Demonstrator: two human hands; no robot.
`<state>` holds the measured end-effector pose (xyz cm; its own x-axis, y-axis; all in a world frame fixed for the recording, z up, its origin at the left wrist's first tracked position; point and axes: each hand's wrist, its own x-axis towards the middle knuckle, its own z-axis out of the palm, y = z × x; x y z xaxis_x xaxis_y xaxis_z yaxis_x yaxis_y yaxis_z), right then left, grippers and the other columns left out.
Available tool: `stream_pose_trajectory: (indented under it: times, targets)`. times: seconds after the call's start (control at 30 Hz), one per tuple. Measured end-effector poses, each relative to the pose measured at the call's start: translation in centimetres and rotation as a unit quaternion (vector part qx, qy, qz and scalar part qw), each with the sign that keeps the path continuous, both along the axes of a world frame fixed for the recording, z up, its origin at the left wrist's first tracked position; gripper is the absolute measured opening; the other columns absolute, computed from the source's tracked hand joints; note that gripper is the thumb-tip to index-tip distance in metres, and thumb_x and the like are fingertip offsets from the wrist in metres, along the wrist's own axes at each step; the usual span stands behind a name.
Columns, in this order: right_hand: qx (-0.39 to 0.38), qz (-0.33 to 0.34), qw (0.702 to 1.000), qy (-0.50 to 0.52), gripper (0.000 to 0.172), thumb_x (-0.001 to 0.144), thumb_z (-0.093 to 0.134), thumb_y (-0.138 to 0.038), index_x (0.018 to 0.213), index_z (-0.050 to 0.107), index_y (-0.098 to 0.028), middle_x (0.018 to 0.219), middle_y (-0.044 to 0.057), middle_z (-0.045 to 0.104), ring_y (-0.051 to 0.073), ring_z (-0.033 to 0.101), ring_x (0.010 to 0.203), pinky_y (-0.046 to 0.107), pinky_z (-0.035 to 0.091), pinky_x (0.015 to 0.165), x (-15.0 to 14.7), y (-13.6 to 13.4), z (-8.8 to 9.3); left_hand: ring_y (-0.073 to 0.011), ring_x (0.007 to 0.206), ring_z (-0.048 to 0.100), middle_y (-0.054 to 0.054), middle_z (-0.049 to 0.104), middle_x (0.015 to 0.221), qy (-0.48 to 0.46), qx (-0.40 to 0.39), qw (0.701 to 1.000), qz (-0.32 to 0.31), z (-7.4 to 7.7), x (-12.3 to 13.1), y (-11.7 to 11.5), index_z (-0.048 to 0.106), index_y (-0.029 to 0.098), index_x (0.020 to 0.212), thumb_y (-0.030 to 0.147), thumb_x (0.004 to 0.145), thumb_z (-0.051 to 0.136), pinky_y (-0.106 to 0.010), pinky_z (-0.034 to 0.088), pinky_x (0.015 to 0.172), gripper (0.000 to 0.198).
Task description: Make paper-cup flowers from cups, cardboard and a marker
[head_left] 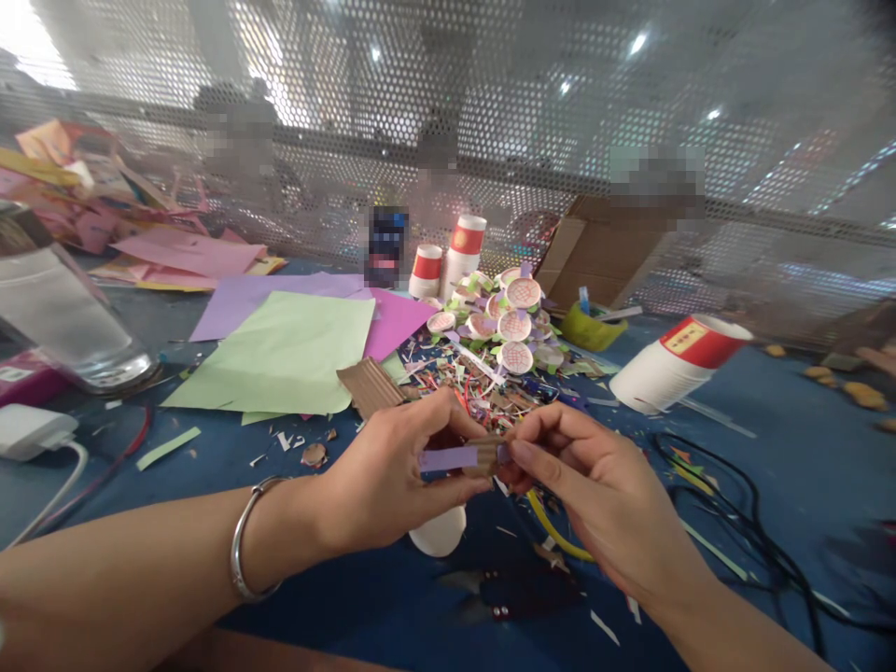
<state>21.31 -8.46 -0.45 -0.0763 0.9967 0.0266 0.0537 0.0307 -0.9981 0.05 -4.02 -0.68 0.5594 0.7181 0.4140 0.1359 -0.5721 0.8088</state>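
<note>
My left hand is closed around a small piece of corrugated cardboard, thumb below and fingers above. A purple paper strip lies along the cardboard, its loose end pointing left. My right hand pinches a small purple paper bit at the cardboard's right end; its fingertips partly hide it. Below the left hand lies a white paper disc, partly covered. Closer to me are dark-handled scissors, blurred.
Paper scraps spread beyond my hands, before a pile of small discs with red grid marks. Green paper sheets lie left, a tilted stack of paper cups right. A glass and black cable flank the work.
</note>
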Motion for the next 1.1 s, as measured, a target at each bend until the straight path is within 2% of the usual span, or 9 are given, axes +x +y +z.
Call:
stream_pose_trajectory:
  times: [0.5, 0.73, 1.1]
  targets:
    - [-0.001, 0.027, 0.999, 0.017, 0.020, 0.087, 0.078, -0.036, 0.091, 0.064, -0.022, 0.080, -0.002, 0.068, 0.012, 0.064, 0.075, 0.023, 0.051, 0.070, 0.03, 0.14, -0.25, -0.0124, 0.074, 0.067, -0.003, 0.070, 0.086, 0.012, 0.047, 0.999, 0.004, 0.19, 0.03, -0.06, 0.063, 0.014, 0.093, 0.018, 0.080, 0.077, -0.024, 0.053, 0.067, 0.019]
    - [0.007, 0.011, 1.000, 0.007, 0.023, 0.085, 0.080, -0.035, 0.086, 0.062, -0.022, 0.077, -0.003, 0.062, 0.011, 0.059, 0.070, 0.022, 0.049, 0.065, -0.06, -0.10, -0.39, -0.0110, 0.071, 0.065, -0.002, 0.069, 0.084, 0.011, 0.044, 0.999, -0.001, 0.04, -0.03, -0.16, 0.064, 0.014, 0.091, 0.018, 0.081, 0.077, -0.023, 0.052, 0.066, 0.017]
    - [0.021, 0.007, 0.999, 0.027, 0.028, 0.085, 0.080, -0.035, 0.081, 0.056, -0.022, 0.079, -0.003, 0.063, 0.009, 0.058, 0.068, 0.020, 0.050, 0.064, -0.60, 0.04, -0.34, -0.0090, 0.071, 0.066, 0.000, 0.068, 0.083, 0.002, 0.053, 0.998, 0.020, 0.14, 0.29, -0.31, 0.065, 0.014, 0.093, 0.017, 0.080, 0.078, -0.020, 0.051, 0.066, 0.019]
